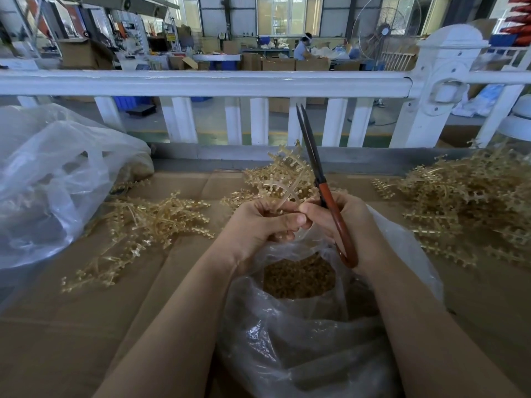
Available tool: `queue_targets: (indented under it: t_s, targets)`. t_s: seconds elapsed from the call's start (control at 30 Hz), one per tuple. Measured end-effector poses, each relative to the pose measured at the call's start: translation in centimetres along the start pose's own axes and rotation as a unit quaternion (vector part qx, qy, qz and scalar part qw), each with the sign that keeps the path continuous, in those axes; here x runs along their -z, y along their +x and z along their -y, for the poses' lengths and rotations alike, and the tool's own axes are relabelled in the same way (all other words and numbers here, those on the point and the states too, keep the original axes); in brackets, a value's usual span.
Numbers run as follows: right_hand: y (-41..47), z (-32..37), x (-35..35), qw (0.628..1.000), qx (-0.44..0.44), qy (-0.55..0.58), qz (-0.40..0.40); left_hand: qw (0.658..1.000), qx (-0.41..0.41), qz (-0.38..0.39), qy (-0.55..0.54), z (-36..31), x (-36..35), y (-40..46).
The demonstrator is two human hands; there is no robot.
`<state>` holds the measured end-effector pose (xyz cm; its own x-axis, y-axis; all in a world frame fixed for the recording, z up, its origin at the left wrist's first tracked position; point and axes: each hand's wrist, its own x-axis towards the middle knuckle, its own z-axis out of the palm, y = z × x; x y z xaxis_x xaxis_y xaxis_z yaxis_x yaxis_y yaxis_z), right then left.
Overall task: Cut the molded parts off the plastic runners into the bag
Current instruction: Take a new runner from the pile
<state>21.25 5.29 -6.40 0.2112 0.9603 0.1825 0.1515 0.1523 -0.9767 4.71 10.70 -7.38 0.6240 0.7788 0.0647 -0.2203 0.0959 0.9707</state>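
Red-handled scissors (321, 179) upright in right hand (342, 219)

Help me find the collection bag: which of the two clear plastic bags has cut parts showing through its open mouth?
The near bag, right below both hands: its mouth shows tan parts. The left bag lies crumpled aside.

A surface (86, 326) covered with flattened brown cardboard carries loose heaps of amber plastic runners: one heap at left (149, 222), one at centre back (275, 179), a larger one at right (471, 208). A clear plastic bag (51, 179) lies far left.
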Motion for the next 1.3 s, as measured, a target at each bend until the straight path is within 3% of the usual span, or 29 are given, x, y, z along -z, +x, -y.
queue_targets:
  t_s: [0.13, 0.37, 0.67, 0.87, 1.07, 1.3]
  targets:
    - [0.4, -0.6, 0.1, 1.0, 0.016, -0.023, -0.012, 0.999, 0.003, 0.005, -0.05, -0.1, -0.4, -0.3]
    - [0.2, -0.7, 0.3, 0.996, 0.04, -0.073, -0.035, 0.996, 0.001, -0.074, -0.047, -0.5, -0.3, -0.3]
    - [0.0, -1.3, 0.4, 0.953, 0.132, -0.261, -0.074, 0.973, 0.021, -0.199, -0.117, -0.8, 0.6, 0.1]
    - [0.1, -2.1, 0.7, 0.898, 0.17, -0.396, -0.089, 0.966, -0.01, -0.219, -0.134, -0.8, 0.6, 0.0]
    - [0.2, -2.4, 0.5, 0.876, 0.174, -0.442, -0.085, 0.957, -0.011, -0.228, -0.18, -0.5, 0.5, 0.3]
    - [0.3, -2.7, 0.5, 0.871, 0.179, -0.447, -0.101, 0.965, -0.012, -0.182, -0.19, -0.5, 0.4, 0.4]
